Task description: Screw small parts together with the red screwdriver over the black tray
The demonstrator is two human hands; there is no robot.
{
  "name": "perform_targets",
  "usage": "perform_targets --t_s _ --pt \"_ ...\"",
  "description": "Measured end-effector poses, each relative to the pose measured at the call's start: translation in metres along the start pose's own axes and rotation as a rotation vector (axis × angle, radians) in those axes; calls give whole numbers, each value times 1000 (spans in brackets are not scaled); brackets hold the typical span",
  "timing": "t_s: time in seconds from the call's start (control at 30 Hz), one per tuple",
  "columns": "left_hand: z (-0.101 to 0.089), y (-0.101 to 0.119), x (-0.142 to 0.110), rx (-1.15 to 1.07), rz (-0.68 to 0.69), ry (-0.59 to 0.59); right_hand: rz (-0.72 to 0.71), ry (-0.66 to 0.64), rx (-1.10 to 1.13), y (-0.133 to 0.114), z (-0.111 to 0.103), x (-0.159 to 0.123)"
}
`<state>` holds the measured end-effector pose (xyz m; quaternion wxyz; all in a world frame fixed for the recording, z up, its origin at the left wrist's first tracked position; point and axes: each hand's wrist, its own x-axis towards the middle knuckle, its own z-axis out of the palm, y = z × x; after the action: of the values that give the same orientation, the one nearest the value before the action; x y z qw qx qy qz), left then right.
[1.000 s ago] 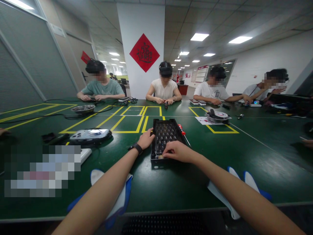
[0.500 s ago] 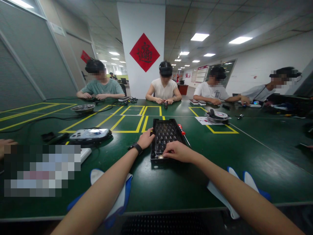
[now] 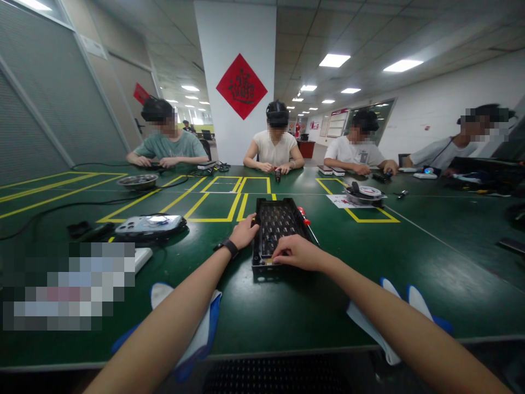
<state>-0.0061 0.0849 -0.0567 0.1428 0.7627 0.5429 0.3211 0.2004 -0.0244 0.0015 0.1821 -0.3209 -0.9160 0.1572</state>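
Observation:
A black rectangular case (image 3: 275, 213) with rows of slots and small shiny bits inside lies on the green table in front of me. My left hand (image 3: 245, 232), with a dark band on the wrist, grips the case's left wall. Over the near right corner, my right hand (image 3: 296, 253) is closed in a pinch. What its fingertips hold is too small and hidden to make out. Just left of them, a small pale-yellow piece (image 3: 268, 262) sits at the case's near end. A screwdriver (image 3: 303, 216) with a red handle lies along the case's right side.
White-and-blue gloves (image 3: 205, 328) (image 3: 371, 328) lie under my forearms. To the left are a light-coloured device (image 3: 150, 225) and a metal bowl (image 3: 138, 181); to the right, a round metal dish (image 3: 364, 194) on paper. Several co-workers sit across the green table (image 3: 229, 306).
Both my hands stay at the same spots on the case, with barely any finger movement. At the far right, a co-worker's outstretched arm has drawn back.

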Motion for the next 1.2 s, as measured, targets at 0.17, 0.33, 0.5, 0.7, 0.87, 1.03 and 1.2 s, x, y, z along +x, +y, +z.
perform_targets --t_s 0.17,0.33,0.5,0.7,0.87,1.03,1.2 --pt "2 -2 1 5 1 -4 -22 10 1 3 2 0" --pt "3 -5 1 1 22 0 -25 0 -5 2 1 0" --pt "4 -5 2 7 6 -2 -13 0 -5 1 1 -1" --pt "2 -2 1 13 -11 -1 -25 -4 5 3 1 0" --pt "2 -3 1 3 15 1 -21 -2 11 2 0 0" --pt "2 -2 1 3 13 3 -22 30 20 -2 1 -1" --pt "-1 4 -2 5 -12 -1 102 384 56 -3 -20 12"
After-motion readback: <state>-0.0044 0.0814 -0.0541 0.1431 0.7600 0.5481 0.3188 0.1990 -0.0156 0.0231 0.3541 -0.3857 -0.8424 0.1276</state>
